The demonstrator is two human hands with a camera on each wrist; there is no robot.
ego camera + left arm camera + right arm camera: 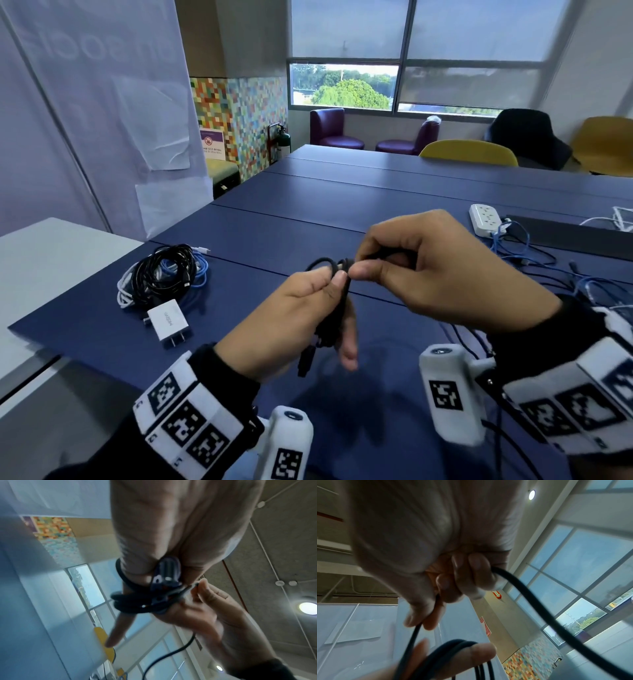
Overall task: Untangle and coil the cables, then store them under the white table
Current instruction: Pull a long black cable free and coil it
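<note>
Blue table is filling most of the head view, white table butting against its left edge. Pile of coiled cables is lying near that left edge, white charger just beside it. Above the blue table's near part, left hand is gripping a small black cable coil, right hand pinching its loose strand.

Left of my left hand, the blue bench carries a cable bundle and a white charger; a power strip and loose cables lie beyond my right hand.
</note>
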